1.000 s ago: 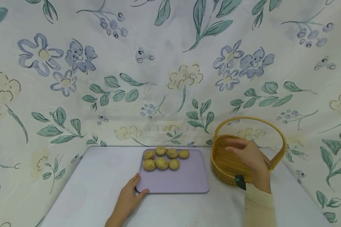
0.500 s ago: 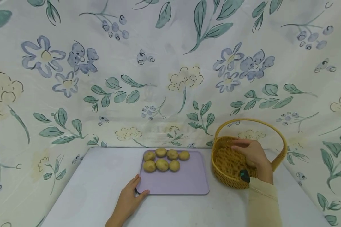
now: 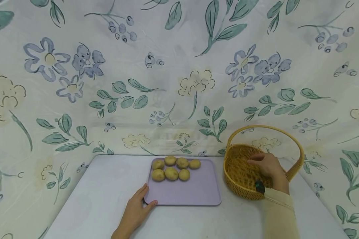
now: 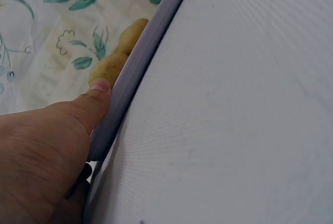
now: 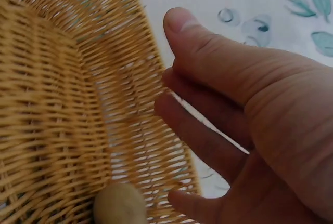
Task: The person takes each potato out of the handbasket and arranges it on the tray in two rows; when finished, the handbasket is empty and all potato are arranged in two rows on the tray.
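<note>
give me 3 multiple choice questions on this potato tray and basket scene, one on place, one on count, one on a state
1. Where does the basket stand relative to the tray?
A. right of it B. left of it C. on it

2. How many potatoes lie on the tray?
A. three B. seven C. ten

3. What is the left hand doing?
A. lifting a potato B. gripping the tray's near corner C. resting in the basket

A: the head view shows the basket right of the tray.
B: four behind, three in front.
B: its thumb lies on the rim.
</note>
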Demonstrator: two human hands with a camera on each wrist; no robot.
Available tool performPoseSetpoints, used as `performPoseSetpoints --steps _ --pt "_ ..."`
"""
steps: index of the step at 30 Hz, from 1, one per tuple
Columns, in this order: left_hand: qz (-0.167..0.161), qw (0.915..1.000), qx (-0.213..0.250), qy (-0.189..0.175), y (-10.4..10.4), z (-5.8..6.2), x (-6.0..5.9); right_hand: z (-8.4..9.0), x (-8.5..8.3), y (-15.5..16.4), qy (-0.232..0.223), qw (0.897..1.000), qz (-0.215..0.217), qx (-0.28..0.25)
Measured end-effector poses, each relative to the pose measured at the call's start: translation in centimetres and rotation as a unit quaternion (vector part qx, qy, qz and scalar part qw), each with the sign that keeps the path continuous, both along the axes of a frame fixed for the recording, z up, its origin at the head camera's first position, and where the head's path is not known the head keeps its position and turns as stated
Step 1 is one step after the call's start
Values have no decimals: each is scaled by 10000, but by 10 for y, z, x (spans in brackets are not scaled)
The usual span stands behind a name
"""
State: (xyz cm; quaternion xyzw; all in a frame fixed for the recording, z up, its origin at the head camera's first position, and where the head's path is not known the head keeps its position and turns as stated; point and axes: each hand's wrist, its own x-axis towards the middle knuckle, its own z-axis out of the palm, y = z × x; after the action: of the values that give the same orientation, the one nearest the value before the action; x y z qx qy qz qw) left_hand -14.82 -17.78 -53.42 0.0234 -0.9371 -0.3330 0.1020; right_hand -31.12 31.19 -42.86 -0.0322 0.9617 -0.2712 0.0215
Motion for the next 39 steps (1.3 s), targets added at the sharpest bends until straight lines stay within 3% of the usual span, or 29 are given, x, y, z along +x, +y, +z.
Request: performPoseSetpoints --steps 7,10,16,19,30,39 --pt "-2 10000 -11 26 0 0 0 -15 -7 9 -246 9996 48 123" --pt "-10 10000 12 -7 1 1 1 -15 -7 10 -284 9995 33 136" --pt "-25 10000 29 -42 0 1 0 -8 -7 6 70 9999 -21 -111" --pt "-13 10000 37 -43 -1 -1 0 -10 -10 4 -16 9996 68 -263" --pt "-36 10000 42 55 -2 1 -1 -16 -16 -5 -210 9957 862 -271" --pt "-4 10000 39 20 -1 -2 0 -24 -18 -5 -267 9921 1190 -279"
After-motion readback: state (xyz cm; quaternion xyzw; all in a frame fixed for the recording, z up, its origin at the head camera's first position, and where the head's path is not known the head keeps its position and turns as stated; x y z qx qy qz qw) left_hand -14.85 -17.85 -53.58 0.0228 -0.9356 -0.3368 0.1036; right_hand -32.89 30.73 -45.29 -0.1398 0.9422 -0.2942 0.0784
